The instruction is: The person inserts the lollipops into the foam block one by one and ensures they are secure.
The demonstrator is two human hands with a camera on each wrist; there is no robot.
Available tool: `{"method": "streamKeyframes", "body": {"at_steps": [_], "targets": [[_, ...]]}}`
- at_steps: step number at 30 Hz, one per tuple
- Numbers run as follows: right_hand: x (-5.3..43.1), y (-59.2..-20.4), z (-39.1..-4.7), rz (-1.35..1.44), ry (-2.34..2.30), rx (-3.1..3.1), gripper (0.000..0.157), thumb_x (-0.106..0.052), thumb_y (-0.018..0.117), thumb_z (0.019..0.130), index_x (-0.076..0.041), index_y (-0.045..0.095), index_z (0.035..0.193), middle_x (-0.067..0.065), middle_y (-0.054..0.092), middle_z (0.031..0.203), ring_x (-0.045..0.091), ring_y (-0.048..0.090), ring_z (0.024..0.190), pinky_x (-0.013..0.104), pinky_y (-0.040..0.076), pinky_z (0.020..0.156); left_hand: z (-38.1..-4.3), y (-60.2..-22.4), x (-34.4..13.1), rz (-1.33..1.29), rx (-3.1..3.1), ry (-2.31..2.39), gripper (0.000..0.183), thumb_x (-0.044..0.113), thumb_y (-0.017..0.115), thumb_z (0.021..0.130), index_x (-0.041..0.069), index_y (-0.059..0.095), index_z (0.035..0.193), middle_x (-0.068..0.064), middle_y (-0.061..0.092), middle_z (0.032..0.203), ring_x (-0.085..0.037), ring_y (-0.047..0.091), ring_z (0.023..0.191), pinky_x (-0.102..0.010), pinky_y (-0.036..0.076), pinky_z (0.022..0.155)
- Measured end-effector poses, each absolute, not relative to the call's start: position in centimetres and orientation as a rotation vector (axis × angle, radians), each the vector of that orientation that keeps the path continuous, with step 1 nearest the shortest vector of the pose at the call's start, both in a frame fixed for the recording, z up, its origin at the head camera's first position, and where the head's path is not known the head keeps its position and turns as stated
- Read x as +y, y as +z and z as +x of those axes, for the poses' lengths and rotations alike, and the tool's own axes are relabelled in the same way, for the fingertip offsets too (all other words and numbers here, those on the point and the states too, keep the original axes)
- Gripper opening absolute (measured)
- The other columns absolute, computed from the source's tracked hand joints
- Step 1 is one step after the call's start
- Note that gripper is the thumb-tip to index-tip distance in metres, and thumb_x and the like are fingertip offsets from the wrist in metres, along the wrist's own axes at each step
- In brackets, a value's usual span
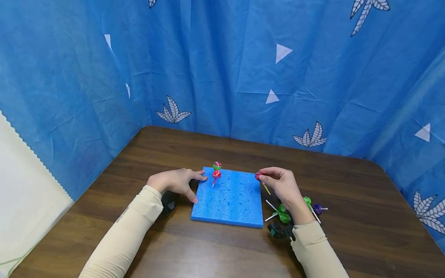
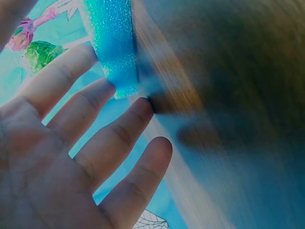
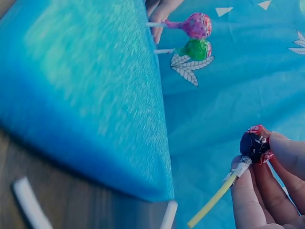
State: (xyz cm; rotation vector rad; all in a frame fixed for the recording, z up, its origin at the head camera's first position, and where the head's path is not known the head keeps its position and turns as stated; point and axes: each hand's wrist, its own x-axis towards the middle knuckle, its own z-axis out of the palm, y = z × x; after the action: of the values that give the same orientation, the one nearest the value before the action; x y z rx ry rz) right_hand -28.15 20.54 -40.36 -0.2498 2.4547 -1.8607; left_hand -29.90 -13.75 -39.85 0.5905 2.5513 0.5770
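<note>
I see the right hand (image 1: 283, 189) pinching the red pop (image 3: 256, 144) by its round top, up by the far right corner of the blue block (image 1: 236, 210). Its long yellow stick (image 3: 212, 202) slants down and to the right in the head view, and its tip hangs free. The left hand (image 1: 177, 181) is spread out and grips nothing, its thumb and a finger at the block's left edge. I see a pink pop (image 1: 217, 174) and a green pop (image 3: 195, 49) stand, tops up, near the far left corner.
</note>
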Motion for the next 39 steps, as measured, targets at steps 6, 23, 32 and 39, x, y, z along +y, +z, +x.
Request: {"method": "streamKeyframes", "body": {"at_steps": [6, 23, 32, 39], "targets": [[19.6, -40.0, -28.1, -0.241, -1.972, 2.357, 0.027, -0.007, 0.064, 0.097, 0.003, 0.067, 0.122, 0.012, 0.069, 0.115, 0.041, 0.064, 0.115, 0.023, 0.058, 0.089, -29.8, -39.7, -13.8, 0.592, 2.555, 0.563, 0.083, 0.038, 0.084, 0.079, 0.029, 0.045, 0.152, 0.002, 0.023, 0.168, -0.037, 0.023, 0.154, -0.061, 0.031, 0.118], [17.6, -39.3, -28.0, -0.266, -2.007, 2.352, 0.034, -0.011, 0.065, 0.097, 0.004, 0.063, 0.129, 0.009, 0.068, 0.117, 0.009, 0.068, 0.097, 0.031, 0.057, 0.095, -29.6, -39.5, -13.6, 0.597, 2.562, 0.570, 0.082, 0.037, 0.084, 0.079, 0.029, 0.046, 0.151, 0.003, 0.024, 0.167, -0.035, 0.023, 0.154, -0.056, 0.031, 0.120], [16.3, -39.1, -27.8, -0.329, -1.988, 2.355, 0.034, -0.009, 0.063, 0.098, 0.001, 0.063, 0.131, 0.021, 0.064, 0.128, 0.010, 0.068, 0.100, 0.038, 0.054, 0.101, -29.5, -39.5, -13.8, 0.594, 2.564, 0.563, 0.082, 0.037, 0.084, 0.080, 0.029, 0.045, 0.152, 0.002, 0.024, 0.167, -0.035, 0.023, 0.154, -0.058, 0.030, 0.120], [15.4, -39.6, -27.6, -0.381, -1.979, 2.360, 0.034, -0.012, 0.065, 0.098, 0.002, 0.064, 0.129, 0.019, 0.066, 0.124, 0.014, 0.068, 0.100, 0.044, 0.055, 0.100, -29.6, -39.4, -13.7, 0.590, 2.557, 0.567, 0.082, 0.037, 0.084, 0.079, 0.029, 0.045, 0.151, 0.002, 0.024, 0.168, -0.036, 0.023, 0.154, -0.058, 0.031, 0.119]]}}
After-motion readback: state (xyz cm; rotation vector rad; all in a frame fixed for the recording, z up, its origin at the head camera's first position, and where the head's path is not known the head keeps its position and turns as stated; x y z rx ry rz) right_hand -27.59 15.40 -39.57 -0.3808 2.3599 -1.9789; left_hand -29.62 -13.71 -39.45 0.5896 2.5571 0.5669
